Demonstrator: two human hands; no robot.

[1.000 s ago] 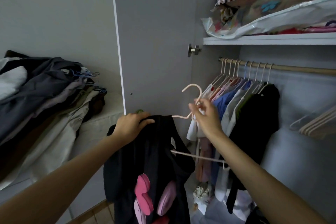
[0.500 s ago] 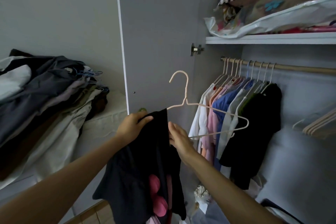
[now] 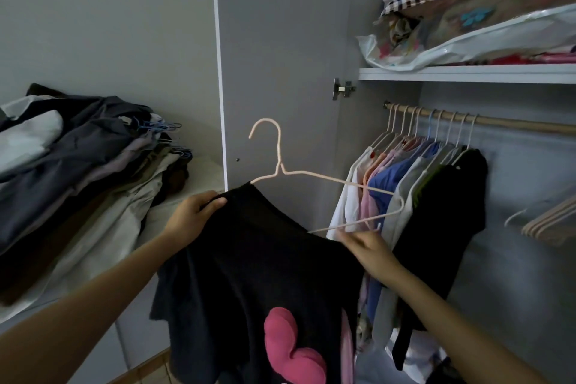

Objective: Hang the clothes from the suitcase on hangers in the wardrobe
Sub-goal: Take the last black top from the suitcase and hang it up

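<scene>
A black garment [image 3: 249, 259] is being gripped by the left hand [image 3: 193, 215] while a pink hanger [image 3: 311, 176] is being pinched by the right hand [image 3: 366, 243], apart.

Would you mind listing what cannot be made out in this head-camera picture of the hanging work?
- Left arm of the pink hanger: head view, hidden inside the black garment.
- Pink print on the garment: cut off by the bottom edge.
- Right hand fingertips: hidden behind the garment edge; its hold on the hanger's lower bar is unclear.
- Suitcase: not in view.
- Wardrobe rail: runs past the right edge.
</scene>
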